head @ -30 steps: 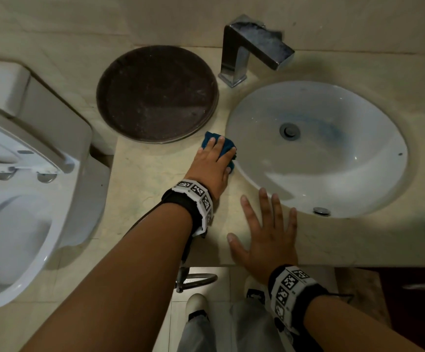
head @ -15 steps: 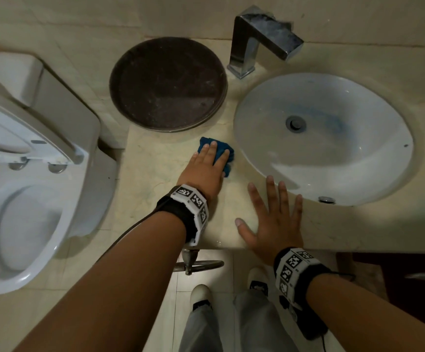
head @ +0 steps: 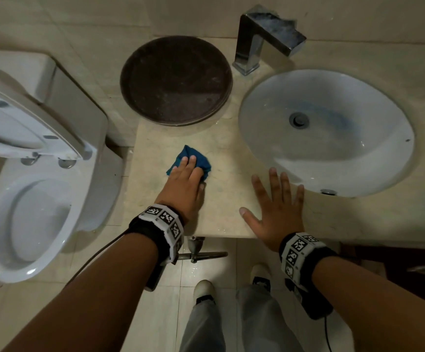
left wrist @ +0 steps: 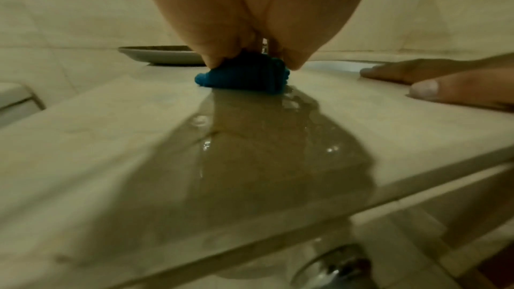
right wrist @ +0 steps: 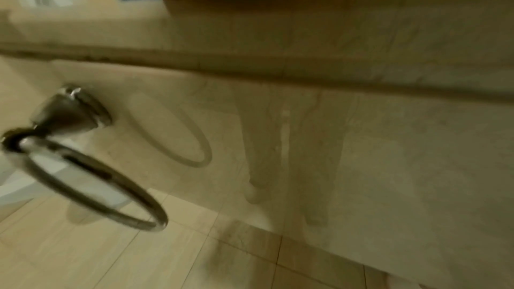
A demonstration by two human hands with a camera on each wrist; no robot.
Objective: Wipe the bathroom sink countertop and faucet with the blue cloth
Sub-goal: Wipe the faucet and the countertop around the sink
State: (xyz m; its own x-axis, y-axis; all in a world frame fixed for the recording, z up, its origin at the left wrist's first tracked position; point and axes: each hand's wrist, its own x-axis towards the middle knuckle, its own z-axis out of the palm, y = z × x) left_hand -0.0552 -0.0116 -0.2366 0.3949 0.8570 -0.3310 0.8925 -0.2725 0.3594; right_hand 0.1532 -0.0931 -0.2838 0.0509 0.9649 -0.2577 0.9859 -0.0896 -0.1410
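The left hand (head: 184, 182) is pressed, fingers mostly straight, onto the bunched cloth (head: 196, 158) on the bench (head: 229, 199), between the tray (head: 175, 80) and the front edge, apparently so that it is dragged through the wet patch. The right hand (head: 276, 212) is spread flat, holding nothing, beside the sink (head: 257, 148), seemingly as a brace. The faucet (head: 264, 36) appears not yet reached.
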